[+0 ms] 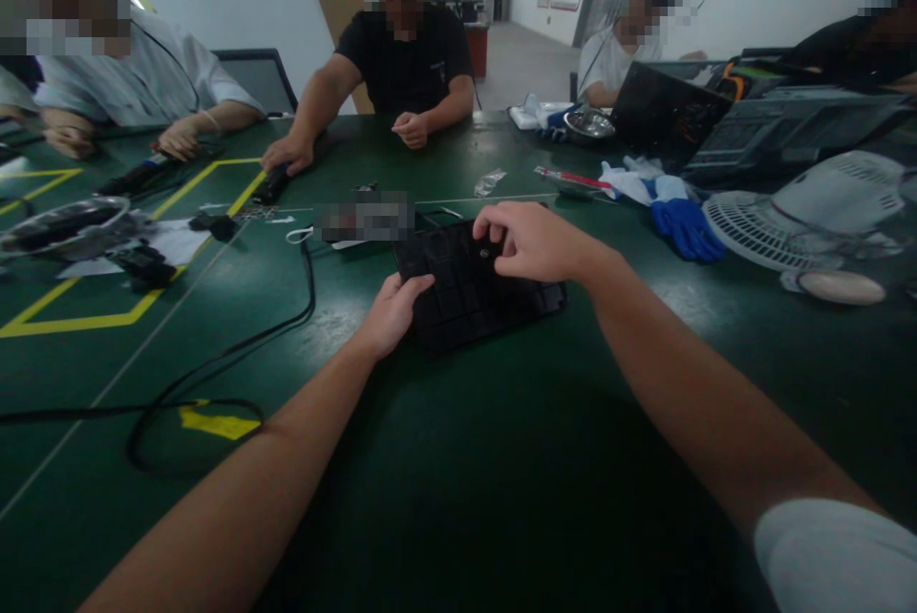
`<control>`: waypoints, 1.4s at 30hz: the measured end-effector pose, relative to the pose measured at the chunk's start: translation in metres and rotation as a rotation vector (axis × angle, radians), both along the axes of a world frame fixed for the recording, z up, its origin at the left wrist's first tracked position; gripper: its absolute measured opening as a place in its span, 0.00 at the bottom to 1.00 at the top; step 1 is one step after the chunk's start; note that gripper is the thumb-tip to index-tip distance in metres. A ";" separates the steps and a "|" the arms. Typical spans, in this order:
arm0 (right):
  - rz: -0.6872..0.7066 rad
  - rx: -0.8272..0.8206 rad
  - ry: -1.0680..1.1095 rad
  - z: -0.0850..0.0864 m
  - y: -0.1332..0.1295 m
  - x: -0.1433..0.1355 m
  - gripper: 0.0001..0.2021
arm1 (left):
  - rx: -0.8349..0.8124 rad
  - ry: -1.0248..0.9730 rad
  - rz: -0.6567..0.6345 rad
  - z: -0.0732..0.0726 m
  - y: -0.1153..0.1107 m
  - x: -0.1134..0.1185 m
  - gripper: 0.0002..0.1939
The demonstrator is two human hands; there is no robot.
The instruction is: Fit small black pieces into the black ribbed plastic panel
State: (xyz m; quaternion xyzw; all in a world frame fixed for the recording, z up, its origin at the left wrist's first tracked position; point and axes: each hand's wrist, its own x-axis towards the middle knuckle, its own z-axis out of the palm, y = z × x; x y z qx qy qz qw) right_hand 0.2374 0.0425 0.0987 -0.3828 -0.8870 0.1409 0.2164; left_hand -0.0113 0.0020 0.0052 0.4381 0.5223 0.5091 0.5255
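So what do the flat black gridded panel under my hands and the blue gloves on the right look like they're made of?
The flat black gridded panel looks like moulded plastic, matt, with ribbed square cells; metal can't be ruled out. The blue gloves look like soft rubber-coated fabric: limp, creased, with white cuffs. The left hand grips the panel's edge; the right hand rests on top.

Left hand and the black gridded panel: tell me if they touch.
Touching. The head view shows the left hand gripping the near-left edge of the black gridded panel, thumb lying on its top; no gap shows.

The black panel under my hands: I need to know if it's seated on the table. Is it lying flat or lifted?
Flat. The black panel lies on the green table; left hand grips its near-left edge, right hand rests on top.
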 end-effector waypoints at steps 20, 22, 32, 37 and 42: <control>0.004 -0.073 0.069 -0.003 0.001 0.002 0.17 | 0.010 0.059 -0.065 0.003 0.000 0.000 0.19; 0.013 -0.101 0.065 -0.003 0.001 0.002 0.21 | 0.014 0.067 -0.066 0.005 -0.001 0.000 0.18; 0.009 -0.121 0.083 -0.003 0.001 0.002 0.19 | 0.031 0.117 -0.093 0.005 0.000 -0.001 0.18; -0.020 -0.036 0.123 -0.004 0.001 0.001 0.10 | 0.049 0.107 -0.101 0.002 0.001 -0.003 0.18; 0.022 -0.101 0.078 -0.004 0.001 0.003 0.20 | 0.046 0.135 -0.107 0.002 0.001 -0.002 0.20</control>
